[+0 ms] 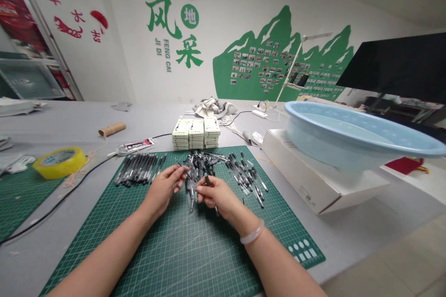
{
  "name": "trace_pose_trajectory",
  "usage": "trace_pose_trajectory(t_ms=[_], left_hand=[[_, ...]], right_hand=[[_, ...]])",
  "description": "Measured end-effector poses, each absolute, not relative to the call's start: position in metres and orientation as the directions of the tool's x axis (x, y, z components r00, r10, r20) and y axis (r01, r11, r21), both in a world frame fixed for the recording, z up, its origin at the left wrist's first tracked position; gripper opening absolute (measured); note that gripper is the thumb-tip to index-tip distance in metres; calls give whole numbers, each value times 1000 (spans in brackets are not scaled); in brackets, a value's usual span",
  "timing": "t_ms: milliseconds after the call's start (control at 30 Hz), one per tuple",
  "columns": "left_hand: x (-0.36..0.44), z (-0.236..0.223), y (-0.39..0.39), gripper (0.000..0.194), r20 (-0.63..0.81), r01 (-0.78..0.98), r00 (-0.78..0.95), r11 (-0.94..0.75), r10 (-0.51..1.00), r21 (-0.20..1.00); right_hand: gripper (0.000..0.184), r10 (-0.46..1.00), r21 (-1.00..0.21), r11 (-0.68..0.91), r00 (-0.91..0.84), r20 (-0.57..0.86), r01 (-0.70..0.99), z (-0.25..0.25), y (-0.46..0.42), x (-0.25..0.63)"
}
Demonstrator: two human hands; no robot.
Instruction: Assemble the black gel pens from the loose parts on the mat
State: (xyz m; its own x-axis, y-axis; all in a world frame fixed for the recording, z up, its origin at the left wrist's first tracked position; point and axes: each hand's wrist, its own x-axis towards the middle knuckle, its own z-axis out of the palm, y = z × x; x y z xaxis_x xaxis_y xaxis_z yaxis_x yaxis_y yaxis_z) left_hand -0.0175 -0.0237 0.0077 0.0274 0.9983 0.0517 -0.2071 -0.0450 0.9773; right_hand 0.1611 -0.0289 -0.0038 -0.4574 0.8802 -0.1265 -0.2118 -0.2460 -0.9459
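Pens [139, 169] lie on the mat [188, 260], small boxes [196, 133] behind, perhaps on its edge; rightward, a basin [324, 148].

Black pens [139, 168] rowed left; pen parts [201, 161] heaped centre; clear barrels [249, 175] strewn right.

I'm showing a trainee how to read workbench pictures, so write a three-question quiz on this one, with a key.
1. Multiple choice: where does the neat row of dark pens lie?
A) In the light-blue basin
B) On the green cutting mat, to the left of both hands
C) On the white box

2. True or false: the left hand is nearer than the right hand to the yellow tape roll.

3. Fill in the missing word: a pale ____ circles the person's right wrist.

Key:
1. B
2. True
3. bangle
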Motion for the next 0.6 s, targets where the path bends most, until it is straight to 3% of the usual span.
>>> trace_pose_trajectory(t_ms=[267,600], left_hand=[[-30,30,-16,26,88,-360,-129,-129,988,924],[-28,29,-17,24,93,-314,-90,-117,992,942]], right_hand=[[43,818,-955,-216,-571,-63,-204,4,-41,156],[38,783,-961,-164,-622,11,-223,3,-41,156]])
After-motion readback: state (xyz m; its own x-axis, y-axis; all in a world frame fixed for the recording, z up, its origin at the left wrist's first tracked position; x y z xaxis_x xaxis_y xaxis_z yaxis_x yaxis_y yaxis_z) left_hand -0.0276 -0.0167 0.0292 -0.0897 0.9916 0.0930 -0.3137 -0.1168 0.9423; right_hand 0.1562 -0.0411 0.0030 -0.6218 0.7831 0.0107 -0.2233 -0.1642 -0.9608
